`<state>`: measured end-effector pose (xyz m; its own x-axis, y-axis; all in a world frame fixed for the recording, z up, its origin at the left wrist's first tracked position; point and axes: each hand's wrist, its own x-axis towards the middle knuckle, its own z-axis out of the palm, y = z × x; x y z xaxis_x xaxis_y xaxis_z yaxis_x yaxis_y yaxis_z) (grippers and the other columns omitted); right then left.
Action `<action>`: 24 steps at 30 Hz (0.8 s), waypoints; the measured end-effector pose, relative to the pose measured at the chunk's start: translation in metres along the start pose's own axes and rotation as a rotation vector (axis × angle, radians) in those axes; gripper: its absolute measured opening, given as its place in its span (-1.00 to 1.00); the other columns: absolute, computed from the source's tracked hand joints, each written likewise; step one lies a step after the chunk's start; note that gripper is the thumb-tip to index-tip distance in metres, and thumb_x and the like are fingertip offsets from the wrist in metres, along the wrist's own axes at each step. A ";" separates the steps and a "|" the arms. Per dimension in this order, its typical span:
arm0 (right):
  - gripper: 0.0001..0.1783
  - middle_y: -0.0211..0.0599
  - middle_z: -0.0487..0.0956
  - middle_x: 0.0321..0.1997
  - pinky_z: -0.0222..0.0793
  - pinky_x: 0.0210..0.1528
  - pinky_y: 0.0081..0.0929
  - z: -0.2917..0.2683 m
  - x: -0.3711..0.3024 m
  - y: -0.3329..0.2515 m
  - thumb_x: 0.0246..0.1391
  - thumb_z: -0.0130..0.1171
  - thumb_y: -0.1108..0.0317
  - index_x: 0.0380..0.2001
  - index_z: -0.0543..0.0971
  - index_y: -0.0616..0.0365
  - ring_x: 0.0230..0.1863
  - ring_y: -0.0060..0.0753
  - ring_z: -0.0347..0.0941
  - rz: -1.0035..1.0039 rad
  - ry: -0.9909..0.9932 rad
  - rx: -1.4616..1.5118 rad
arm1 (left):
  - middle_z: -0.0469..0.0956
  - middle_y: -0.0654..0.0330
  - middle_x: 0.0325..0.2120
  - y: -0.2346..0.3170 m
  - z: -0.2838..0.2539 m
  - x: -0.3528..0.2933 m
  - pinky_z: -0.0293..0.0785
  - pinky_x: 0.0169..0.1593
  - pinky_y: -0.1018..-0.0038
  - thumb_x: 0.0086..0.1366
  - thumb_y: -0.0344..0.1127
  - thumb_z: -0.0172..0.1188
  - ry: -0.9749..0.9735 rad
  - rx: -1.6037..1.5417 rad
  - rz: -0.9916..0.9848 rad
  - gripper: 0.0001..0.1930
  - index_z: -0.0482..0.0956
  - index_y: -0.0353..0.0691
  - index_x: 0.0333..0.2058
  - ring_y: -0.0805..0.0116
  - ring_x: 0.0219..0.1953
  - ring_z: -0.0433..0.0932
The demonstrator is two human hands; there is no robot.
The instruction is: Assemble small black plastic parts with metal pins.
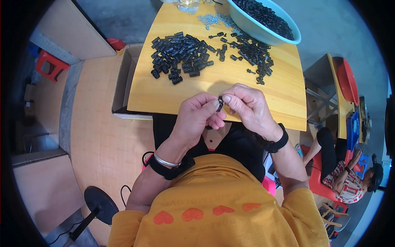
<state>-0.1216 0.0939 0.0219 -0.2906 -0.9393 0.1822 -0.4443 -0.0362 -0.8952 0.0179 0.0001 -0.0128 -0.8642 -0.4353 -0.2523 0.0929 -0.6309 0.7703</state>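
My left hand [200, 114] pinches a small black plastic cord lock [220, 104] between thumb and fingers, just over the table's near edge. Close against it, my right hand [246, 103] has thumb and forefinger closed on the upper end of the same piece. Its finer details are mostly hidden by the fingertips. Beyond the hands, a heap of black cord locks [181, 55] lies on the left of the wooden table [205, 88]. To its right is a looser pile of smaller black plastic parts [253, 53]. Small silvery springs [216, 19] are scattered farther back.
A pale blue basin [265, 36] full of black parts stands at the table's far right. A clear container [188, 5] is at the far edge. Beneath the table's left side sits an open cardboard box [123, 88]. Another person [347, 181] sits at the right.
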 end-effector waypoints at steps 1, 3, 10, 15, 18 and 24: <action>-0.80 -0.37 0.44 -0.57 0.26 -0.45 -0.65 -0.002 0.001 0.000 0.09 0.08 0.34 -0.39 0.54 0.28 -0.55 -0.55 0.34 0.113 -0.015 0.085 | 0.53 0.19 -0.56 0.000 0.000 0.000 0.42 -0.51 0.65 0.29 -0.30 -0.02 -0.002 0.000 -0.001 -0.84 0.46 -0.25 -0.33 0.50 -0.60 0.51; -0.80 -0.43 0.45 -0.58 0.25 -0.46 -0.65 -0.005 0.003 -0.001 0.08 0.10 0.32 -0.40 0.54 0.28 -0.54 -0.61 0.33 0.226 -0.029 0.170 | 0.53 0.20 -0.56 0.001 0.002 0.000 0.42 -0.51 0.65 0.28 -0.30 0.00 -0.025 0.026 0.001 -0.85 0.46 -0.25 -0.33 0.51 -0.60 0.51; -0.85 -0.50 0.47 -0.59 0.21 -0.56 -0.75 -0.009 0.007 -0.006 0.06 0.12 0.36 -0.44 0.55 0.24 -0.61 -0.74 0.28 0.357 -0.102 0.266 | 0.54 0.19 -0.56 0.001 -0.003 0.001 0.43 -0.51 0.66 0.28 -0.31 0.01 -0.062 0.025 -0.026 -0.85 0.46 -0.27 -0.33 0.53 -0.60 0.50; -0.87 -0.48 0.48 -0.57 0.22 -0.56 -0.75 -0.007 0.007 -0.008 0.06 0.10 0.40 -0.40 0.54 0.25 -0.61 -0.74 0.29 0.310 -0.080 0.226 | 0.54 0.18 -0.55 0.005 -0.002 0.000 0.44 -0.52 0.66 0.28 -0.32 0.00 -0.047 -0.011 -0.072 -0.84 0.47 -0.29 -0.32 0.53 -0.60 0.50; -0.88 -0.48 0.49 -0.56 0.25 -0.53 -0.75 -0.006 0.006 -0.008 0.06 0.09 0.43 -0.37 0.53 0.26 -0.59 -0.73 0.32 0.293 -0.066 0.215 | 0.54 0.17 -0.55 0.005 -0.004 0.000 0.44 -0.52 0.66 0.28 -0.32 0.00 -0.045 -0.023 -0.063 -0.84 0.46 -0.29 -0.31 0.51 -0.60 0.50; -0.90 -0.46 0.51 -0.48 0.31 -0.42 -0.75 -0.002 0.003 -0.004 0.03 0.10 0.51 -0.34 0.52 0.27 -0.50 -0.73 0.36 0.252 -0.031 0.324 | 0.54 0.16 -0.55 0.006 -0.007 0.000 0.44 -0.51 0.63 0.27 -0.32 0.01 -0.046 -0.076 -0.087 -0.84 0.45 -0.29 -0.30 0.48 -0.59 0.50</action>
<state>-0.1220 0.0920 0.0271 -0.3280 -0.9423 -0.0666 -0.0714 0.0950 -0.9929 0.0217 -0.0087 -0.0122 -0.8924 -0.3477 -0.2876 0.0521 -0.7126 0.6997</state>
